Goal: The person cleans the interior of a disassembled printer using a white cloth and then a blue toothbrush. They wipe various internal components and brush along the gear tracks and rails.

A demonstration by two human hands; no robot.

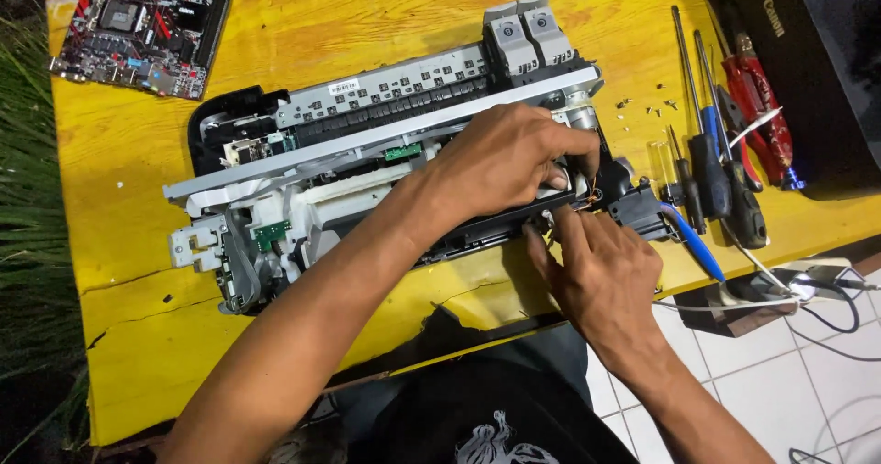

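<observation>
A stripped-down printer mechanism (367, 143), grey metal and black plastic, lies across the yellow table (138, 335). My left hand (509, 156) reaches over it and grips its right end, fingers curled around the black frame beside a small motor. My right hand (596, 271) is at the near right corner, fingertips pinching thin wires close to a black part (638, 209). Whether the right hand holds anything besides the wires is hidden.
A row of screwdrivers (711, 152) and red-handled pliers (762, 97) lies right of the printer, with loose screws (647, 106) nearby. A computer mainboard (142, 25) sits at the far left corner. A black device (808, 51) stands far right. The table's front edge is cracked.
</observation>
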